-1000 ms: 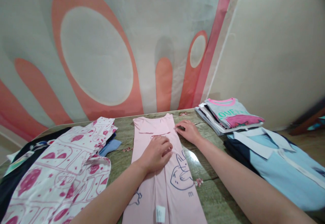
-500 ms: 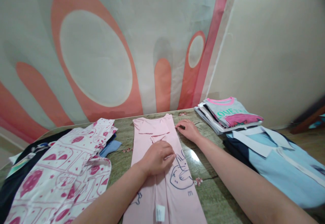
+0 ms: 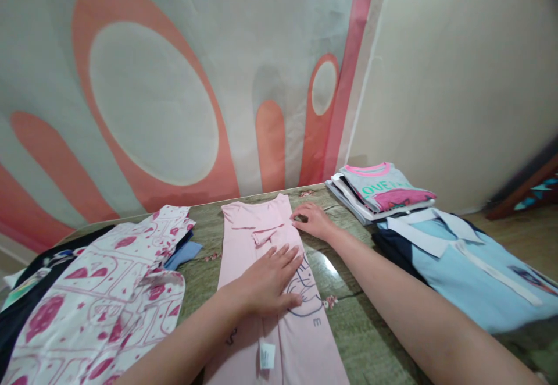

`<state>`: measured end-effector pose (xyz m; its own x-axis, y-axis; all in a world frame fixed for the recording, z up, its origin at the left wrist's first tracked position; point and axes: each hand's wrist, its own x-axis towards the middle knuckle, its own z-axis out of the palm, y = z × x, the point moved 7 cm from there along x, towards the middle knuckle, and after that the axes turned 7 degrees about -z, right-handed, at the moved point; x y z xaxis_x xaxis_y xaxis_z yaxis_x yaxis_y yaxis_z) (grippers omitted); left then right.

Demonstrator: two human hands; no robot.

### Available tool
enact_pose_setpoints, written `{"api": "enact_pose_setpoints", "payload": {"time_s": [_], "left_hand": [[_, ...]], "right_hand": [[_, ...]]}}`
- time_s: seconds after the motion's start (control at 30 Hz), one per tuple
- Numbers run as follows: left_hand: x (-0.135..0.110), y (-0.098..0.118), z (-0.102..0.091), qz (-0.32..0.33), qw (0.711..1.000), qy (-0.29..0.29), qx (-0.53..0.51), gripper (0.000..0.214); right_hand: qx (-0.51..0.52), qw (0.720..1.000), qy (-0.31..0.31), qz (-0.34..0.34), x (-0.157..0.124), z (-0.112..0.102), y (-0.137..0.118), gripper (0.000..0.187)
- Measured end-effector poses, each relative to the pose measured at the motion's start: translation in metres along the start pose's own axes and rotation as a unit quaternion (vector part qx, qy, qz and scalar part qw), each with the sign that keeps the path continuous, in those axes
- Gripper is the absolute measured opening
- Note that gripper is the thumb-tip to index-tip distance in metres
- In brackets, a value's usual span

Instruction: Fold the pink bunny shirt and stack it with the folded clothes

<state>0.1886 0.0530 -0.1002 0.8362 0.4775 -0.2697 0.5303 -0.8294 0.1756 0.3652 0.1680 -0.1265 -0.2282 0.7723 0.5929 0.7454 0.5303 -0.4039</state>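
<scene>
A pink shirt (image 3: 235,257) lies lengthwise in front of me, its sides folded in towards the middle. Dark line drawings show on it, and a white label (image 3: 267,356) sits near its lower part. My left hand (image 3: 272,283) rests flat on the middle of the cloth with fingers spread, covering part of the drawing. At the shirt's right edge near the top, my right hand (image 3: 316,222) pinches the fabric between thumb and fingertips. Small creases run across the upper part between the two hands.
White clothing with a pink print (image 3: 100,298) lies at left over dark garments. A stack of folded shirts (image 3: 383,190) stands at the back right, a light blue collared shirt (image 3: 471,274) nearer. The table (image 3: 357,315) meets a patterned backdrop (image 3: 174,82).
My left hand has flattened from a curled pose, its fingers now spread on the shirt. My right hand stays at the shirt's edge. The view has shifted slightly right.
</scene>
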Motion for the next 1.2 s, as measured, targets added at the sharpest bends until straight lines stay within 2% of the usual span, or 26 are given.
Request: {"api": "enact_pose_setpoints", "payload": {"time_s": [0.17,0.23,0.3,0.37,0.4,0.5,0.67,0.77,0.87,0.97,1.1,1.2], "left_hand": [[-0.037,0.032,0.007,-0.01,0.999,-0.036,-0.013,0.081],[-0.048,0.044,0.006,0.003,1.0,-0.02,-0.02,0.073],[-0.05,0.05,0.003,0.014,1.0,0.012,-0.025,0.053],[-0.045,0.048,0.001,0.006,0.998,0.056,-0.021,0.037],[-0.041,0.045,0.0,-0.005,0.997,0.079,-0.013,0.035],[-0.029,0.028,0.006,-0.054,0.99,0.129,0.028,0.05],[-0.027,0.014,0.021,-0.094,0.987,0.116,0.066,0.058],[-0.032,0.019,0.015,-0.09,0.987,0.118,0.062,0.054],[-0.033,0.023,0.004,-0.079,0.987,0.135,0.045,0.038],[-0.032,0.02,-0.004,-0.077,0.981,0.174,0.033,0.031],[-0.029,0.013,-0.006,-0.071,0.981,0.18,0.015,0.016],[-0.03,0.009,-0.01,-0.064,0.977,0.202,0.003,0.015]], "right_hand": [[0.0,1.0,0.021,0.023,-0.001,-0.004,0.004,0.013],[0.005,1.0,0.018,0.014,-0.001,-0.004,0.003,0.011],[0.007,1.0,-0.001,0.003,0.0,-0.001,0.0,0.016],[0.003,1.0,-0.016,0.005,-0.001,0.0,0.0,0.016],[-0.002,1.0,-0.015,0.013,-0.001,0.0,0.001,0.015],[-0.009,0.999,0.006,0.032,-0.002,-0.004,0.002,0.014],[0.0,0.999,-0.034,-0.022,-0.003,0.001,-0.009,0.024],[-0.012,0.999,-0.033,-0.005,-0.003,0.002,-0.005,0.019],[-0.018,1.0,-0.004,0.016,-0.003,-0.003,-0.002,0.017],[-0.005,1.0,-0.004,-0.015,-0.003,-0.005,-0.011,0.016],[0.008,0.996,-0.048,-0.078,-0.003,0.0,-0.033,0.027],[-0.014,0.991,-0.1,-0.087,-0.005,0.006,-0.049,0.044]]}}
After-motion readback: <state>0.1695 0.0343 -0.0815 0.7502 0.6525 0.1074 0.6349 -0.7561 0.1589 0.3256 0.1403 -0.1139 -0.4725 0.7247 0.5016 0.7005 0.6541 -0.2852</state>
